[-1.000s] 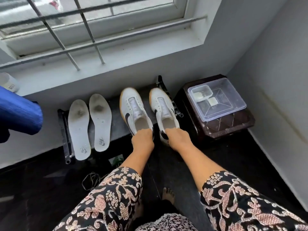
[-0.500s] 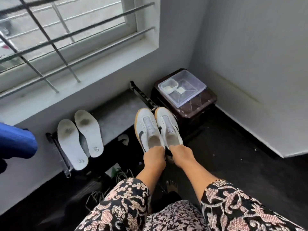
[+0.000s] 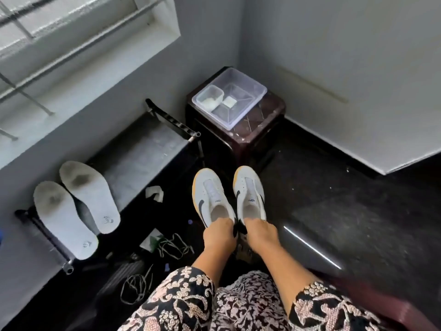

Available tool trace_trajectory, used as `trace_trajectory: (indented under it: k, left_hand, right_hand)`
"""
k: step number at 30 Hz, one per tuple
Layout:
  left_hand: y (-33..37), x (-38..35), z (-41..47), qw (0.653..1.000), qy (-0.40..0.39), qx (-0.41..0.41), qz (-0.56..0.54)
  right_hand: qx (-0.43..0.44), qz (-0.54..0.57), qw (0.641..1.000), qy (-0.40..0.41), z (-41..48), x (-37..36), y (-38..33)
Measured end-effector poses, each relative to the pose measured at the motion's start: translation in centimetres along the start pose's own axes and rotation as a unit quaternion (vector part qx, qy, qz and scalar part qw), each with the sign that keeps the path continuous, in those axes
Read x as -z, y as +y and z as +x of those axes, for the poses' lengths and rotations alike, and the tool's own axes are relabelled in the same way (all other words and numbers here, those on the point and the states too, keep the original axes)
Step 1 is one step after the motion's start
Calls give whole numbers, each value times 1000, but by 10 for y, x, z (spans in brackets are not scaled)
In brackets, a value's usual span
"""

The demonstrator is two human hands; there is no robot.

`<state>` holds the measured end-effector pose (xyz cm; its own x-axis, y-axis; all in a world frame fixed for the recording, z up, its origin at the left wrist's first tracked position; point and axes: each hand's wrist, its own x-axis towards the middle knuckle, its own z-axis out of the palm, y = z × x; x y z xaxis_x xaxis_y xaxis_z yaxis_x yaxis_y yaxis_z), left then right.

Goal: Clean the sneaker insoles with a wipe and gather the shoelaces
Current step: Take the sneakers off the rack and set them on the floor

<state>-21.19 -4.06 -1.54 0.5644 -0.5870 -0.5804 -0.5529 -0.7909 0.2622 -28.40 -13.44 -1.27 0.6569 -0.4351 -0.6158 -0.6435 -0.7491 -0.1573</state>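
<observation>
1. Insoles: left insole and right insole lie side by side on the low rack under the window, both out of the shoes. Dark grime marks show at the forefoot of each; I judge them not yet wiped.
2. Shoelaces: one tangle lies on the floor just below the rack, a second tangle nearer the knees. Loose, not gathered.
3. Wipe: a small crumpled white scrap sits by the rack edge; could be a wipe, cannot confirm.
4. Left hand is curled around the heel of the left sneaker; right hand likewise clasps the heel of the right sneaker. Fingertips hidden inside the collars.
5. Step in hand, as I read it: shifting the emptied pair aside, toward the brown stool carrying a clear container.
6. Next move calls for setting both shoes down, freeing the hands, fetching a wipe, then working the stained forefoot zones.
</observation>
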Motion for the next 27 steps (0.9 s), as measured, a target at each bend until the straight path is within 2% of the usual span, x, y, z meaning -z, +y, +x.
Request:
trace_trajectory:
  k: [13, 21, 27]
  left_hand:
    - [-39, -146, 137, 997, -73, 0, 2]
    - [-68, -252, 219, 993, -108, 8, 37]
    - [-87, -311, 270, 993, -113, 14, 42]
  right_hand:
    - [-95, 81, 991, -51, 138, -157, 47]
    - [-126, 35, 989, -67, 226, -259, 63]
    - [-103, 27, 991, -74, 274, -318, 77]
